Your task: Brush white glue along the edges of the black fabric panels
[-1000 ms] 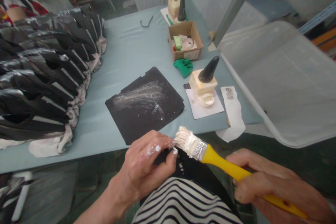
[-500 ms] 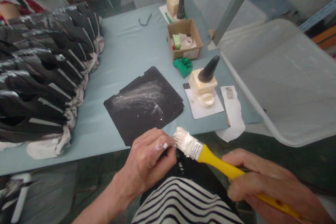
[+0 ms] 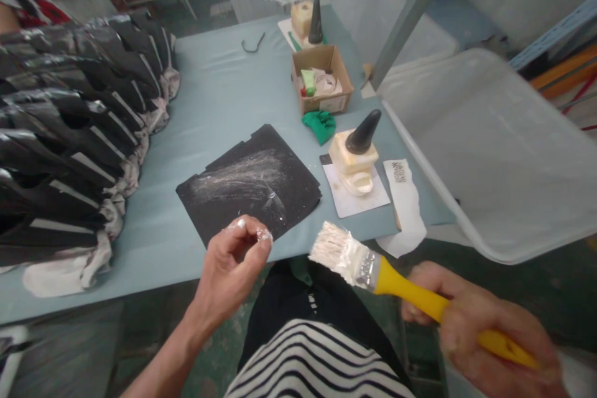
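Item, nearest: one black-and-white striped top (image 3: pixel 312 360), worn. Item: one right hand (image 3: pixel 485 323), its fingers wrapped round the yellow handle of a flat paintbrush (image 3: pixel 408 295); bristles thick with pale paste, pointing toward the left hand and apart from it. Item: one left hand (image 3: pixel 231 264), fingers loosely curled and white-flecked, thumb close to forefinger; whether anything is pinched there, I cannot tell. Beyond, on a blue-grey surface (image 3: pixel 219 87): one black sheet (image 3: pixel 252 180), streaked whitish, just past the left hand; to its left, a row of dark pieces (image 3: pixel 60 189) with pale cloth at their ends; to its right, a white card (image 3: pixel 342 202) bearing a yellowish block (image 3: pixel 347 158), black cone (image 3: pixel 364 132) tilted on top. Farther: crumpled green cloth (image 3: pixel 319 126), beside a cardboard box (image 3: pixel 310 106) of oddments. Farthest here: a second black cone (image 3: pixel 316 23), upright.
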The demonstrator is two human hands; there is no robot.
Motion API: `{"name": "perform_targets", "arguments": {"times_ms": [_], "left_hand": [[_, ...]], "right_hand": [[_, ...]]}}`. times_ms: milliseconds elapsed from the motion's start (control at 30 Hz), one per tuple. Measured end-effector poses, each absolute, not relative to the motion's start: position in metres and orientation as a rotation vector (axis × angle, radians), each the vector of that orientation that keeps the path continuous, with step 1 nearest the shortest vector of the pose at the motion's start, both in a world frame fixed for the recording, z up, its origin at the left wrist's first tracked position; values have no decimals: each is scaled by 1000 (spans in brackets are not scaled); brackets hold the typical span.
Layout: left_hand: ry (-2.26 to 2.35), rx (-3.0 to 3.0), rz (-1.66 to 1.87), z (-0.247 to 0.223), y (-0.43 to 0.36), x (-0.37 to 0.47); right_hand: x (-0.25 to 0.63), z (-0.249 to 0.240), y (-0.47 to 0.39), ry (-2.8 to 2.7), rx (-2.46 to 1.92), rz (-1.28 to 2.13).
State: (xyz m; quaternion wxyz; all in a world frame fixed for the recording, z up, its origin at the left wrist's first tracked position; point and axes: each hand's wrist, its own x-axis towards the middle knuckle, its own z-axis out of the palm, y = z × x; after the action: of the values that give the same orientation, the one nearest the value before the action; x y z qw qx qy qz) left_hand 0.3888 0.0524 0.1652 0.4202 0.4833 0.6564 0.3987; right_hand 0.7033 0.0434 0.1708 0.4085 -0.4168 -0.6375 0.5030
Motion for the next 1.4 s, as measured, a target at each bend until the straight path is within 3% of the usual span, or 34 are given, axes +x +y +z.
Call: {"name": "perform_targets", "arguments": {"times_ms": [200, 533, 867, 1033, 1400], "left_hand": [[1571, 1199, 964, 159, 46, 406], [1519, 1406, 1130, 177, 51, 408], [1426, 2010, 1269, 187, 52, 422], [1418, 2161, 1161, 191, 54, 422], [1415, 2279, 1018, 176, 55, 420]], "right_hand": [[684, 157, 47, -1249, -1062, 1226], [667, 155, 50, -678, -1231, 1540], [671, 154, 40, -815, -1235, 1533], [681, 144, 42, -1098, -1080, 1496], [685, 151, 41, -1332, -1215, 1353]]}}
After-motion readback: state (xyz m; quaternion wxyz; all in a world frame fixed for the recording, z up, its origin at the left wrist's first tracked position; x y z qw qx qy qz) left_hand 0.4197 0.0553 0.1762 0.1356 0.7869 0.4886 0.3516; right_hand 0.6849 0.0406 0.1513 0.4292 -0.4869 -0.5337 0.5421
